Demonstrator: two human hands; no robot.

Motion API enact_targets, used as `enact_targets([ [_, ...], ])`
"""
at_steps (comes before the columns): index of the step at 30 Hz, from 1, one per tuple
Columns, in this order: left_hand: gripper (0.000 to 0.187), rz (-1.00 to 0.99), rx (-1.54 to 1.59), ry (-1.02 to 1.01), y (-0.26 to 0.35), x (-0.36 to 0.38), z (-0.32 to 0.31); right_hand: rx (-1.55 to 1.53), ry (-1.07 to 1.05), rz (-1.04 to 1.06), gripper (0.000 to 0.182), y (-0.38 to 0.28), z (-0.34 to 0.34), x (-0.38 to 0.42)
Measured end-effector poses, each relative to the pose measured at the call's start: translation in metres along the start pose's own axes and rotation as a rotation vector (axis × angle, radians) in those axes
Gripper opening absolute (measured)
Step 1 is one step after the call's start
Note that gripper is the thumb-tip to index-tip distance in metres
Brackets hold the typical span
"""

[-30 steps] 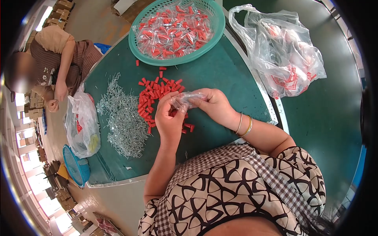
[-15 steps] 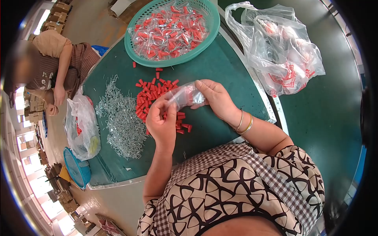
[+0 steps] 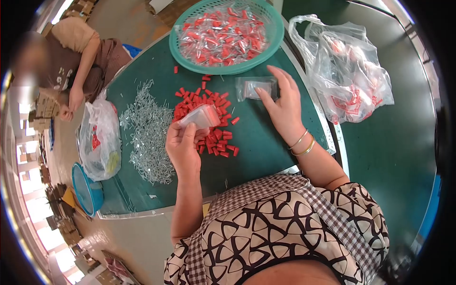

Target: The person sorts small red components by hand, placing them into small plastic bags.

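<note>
A stack of small clear zip bags (image 3: 202, 117) with red edges is pinched between the thumb and fingers of my left hand (image 3: 184, 148). The stack hovers over a heap of red tapered plastic plugs (image 3: 219, 137). Farther right, my right hand (image 3: 286, 105) is open with its fingers spread, the thumb overlapping a clear plastic packet (image 3: 246, 90) that lies on the green table. Left of the plugs spreads a pile of thin silvery metal fasteners (image 3: 149, 142).
A green basket (image 3: 278, 45) full of bagged red plugs stands at the back. Clear carrier bags lie at right (image 3: 349, 71) and left (image 3: 99, 142). A blue basket (image 3: 88, 190) is at the left table edge (image 3: 156, 213). Another person (image 3: 76, 61) sits at far left.
My hands have moved apart. The left keeps the stack of bags; the right has shifted right and opened, with the clear packet now lying on the table beneath it.
</note>
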State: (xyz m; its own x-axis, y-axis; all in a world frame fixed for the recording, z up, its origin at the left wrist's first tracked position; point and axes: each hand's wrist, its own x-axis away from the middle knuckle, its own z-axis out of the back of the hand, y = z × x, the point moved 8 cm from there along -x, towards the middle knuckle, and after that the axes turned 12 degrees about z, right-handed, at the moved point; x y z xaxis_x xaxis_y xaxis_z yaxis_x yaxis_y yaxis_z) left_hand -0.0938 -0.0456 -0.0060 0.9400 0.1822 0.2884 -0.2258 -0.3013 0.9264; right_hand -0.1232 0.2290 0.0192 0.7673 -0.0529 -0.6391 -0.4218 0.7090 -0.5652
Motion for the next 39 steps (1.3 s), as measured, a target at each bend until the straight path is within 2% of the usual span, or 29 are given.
enact_targets([
  [1,0.013,0.015,0.03,-0.018,-0.002,0.001,0.001,-0.128,-0.002,0.001,0.059,-0.005,0.001,0.0],
  [4,0.014,0.074,0.116,-0.067,-0.006,0.011,-0.003,-0.35,-0.167,0.198,0.072,-0.049,-0.008,0.0],
  [6,0.014,0.132,0.191,-0.115,-0.007,0.022,-0.01,-0.813,-0.319,-0.026,0.092,-0.057,-0.038,0.018],
  [7,0.012,0.15,0.232,-0.155,-0.013,0.027,-0.013,-1.202,-0.396,-0.229,0.099,-0.063,-0.059,0.031],
  [10,0.013,0.183,0.153,-0.107,-0.025,0.043,-0.013,-1.63,-0.588,-0.499,0.097,-0.091,-0.081,0.046],
  [11,0.013,0.185,0.183,-0.091,-0.029,0.046,-0.013,-1.615,-0.671,-0.475,0.094,-0.096,-0.087,0.052],
  [14,0.012,0.228,0.19,-0.078,-0.041,0.051,-0.006,-1.77,-0.758,-0.634,0.071,-0.115,-0.095,0.066],
  [18,0.013,0.27,0.073,-0.036,-0.052,0.056,0.012,-1.62,-0.888,-0.637,0.044,-0.123,-0.112,0.086],
  [21,0.019,0.114,-0.13,0.029,-0.039,0.057,0.021,-1.617,-0.846,-0.636,0.036,-0.118,-0.127,0.089],
  [24,0.021,-0.314,-0.411,0.288,0.002,0.075,0.029,-1.678,-0.709,-0.711,0.033,-0.115,-0.132,0.084],
  [25,0.031,-0.509,-0.64,0.381,0.014,0.083,0.031,-1.74,-0.674,-0.736,0.031,-0.12,-0.128,0.079],
  [28,0.034,-0.729,-0.851,0.277,0.024,0.09,0.018,-1.815,-0.67,-0.805,0.037,-0.126,-0.13,0.082],
  [29,0.032,-0.627,-0.769,0.236,0.019,0.088,0.016,-1.823,-0.688,-0.824,0.041,-0.128,-0.132,0.085],
  [32,0.027,-0.748,-0.915,0.263,0.018,0.085,0.0,-1.895,-0.663,-0.871,0.044,-0.135,-0.133,0.086],
  [36,0.023,-0.661,-0.881,0.221,0.009,0.077,-0.001,-1.935,-0.655,-0.863,0.046,-0.132,-0.137,0.089],
  [39,0.017,-0.511,-0.746,0.182,0.001,0.067,0.008,-1.958,-0.607,-0.84,0.047,-0.132,-0.139,0.087],
])
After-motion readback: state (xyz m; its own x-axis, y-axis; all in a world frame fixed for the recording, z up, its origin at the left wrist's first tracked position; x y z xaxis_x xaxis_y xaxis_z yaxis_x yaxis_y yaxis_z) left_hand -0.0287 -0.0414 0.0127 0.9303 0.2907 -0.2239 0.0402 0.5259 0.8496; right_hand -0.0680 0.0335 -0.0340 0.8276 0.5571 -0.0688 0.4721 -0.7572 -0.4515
